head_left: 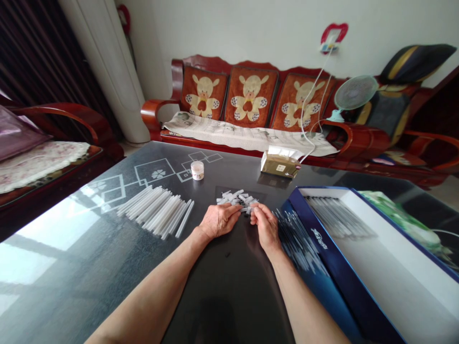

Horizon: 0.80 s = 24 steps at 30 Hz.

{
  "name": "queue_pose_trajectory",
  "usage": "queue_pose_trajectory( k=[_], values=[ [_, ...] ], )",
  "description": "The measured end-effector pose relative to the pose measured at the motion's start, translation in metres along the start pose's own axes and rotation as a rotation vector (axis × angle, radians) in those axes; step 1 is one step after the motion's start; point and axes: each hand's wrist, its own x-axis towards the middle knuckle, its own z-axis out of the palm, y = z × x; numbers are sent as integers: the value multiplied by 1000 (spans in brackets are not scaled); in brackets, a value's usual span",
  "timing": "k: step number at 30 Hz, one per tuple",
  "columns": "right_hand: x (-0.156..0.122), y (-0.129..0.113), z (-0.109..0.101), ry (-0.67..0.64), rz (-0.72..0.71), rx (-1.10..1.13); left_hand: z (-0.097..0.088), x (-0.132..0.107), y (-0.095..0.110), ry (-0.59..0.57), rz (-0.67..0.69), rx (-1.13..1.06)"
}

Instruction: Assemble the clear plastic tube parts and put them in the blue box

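Left hand [219, 220], palm down, fingers together, touching small white plastic pieces [236, 199]; right hand [266, 226] pinching one piece; pieces heaped on dark tabletop [222, 291].

Your left forearm [150, 291] and right forearm [304, 306] are bare, long and rounded, each narrowing to a slim wrist. Your left hand [219, 220] and right hand [266, 226] are bare too, with broad backs, creased knuckles and tapering fingers; the nails are too small to make out.
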Motion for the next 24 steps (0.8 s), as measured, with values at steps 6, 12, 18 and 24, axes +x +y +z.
queue_pose_trajectory(
  k=[6,12,18,24],
  values=[
    [2,2,0,9,14,21,2,0,0,-24,11,-2],
    [-2,-4,-1,-75,-37,-141,-1,-1,0,-43,34,9],
    [-3,-5,-2,-133,-106,-164,-1,0,-3,-55,28,-100],
    [1,4,-1,-156,-4,96,-1,2,-4,-84,-6,-246]
  ],
)
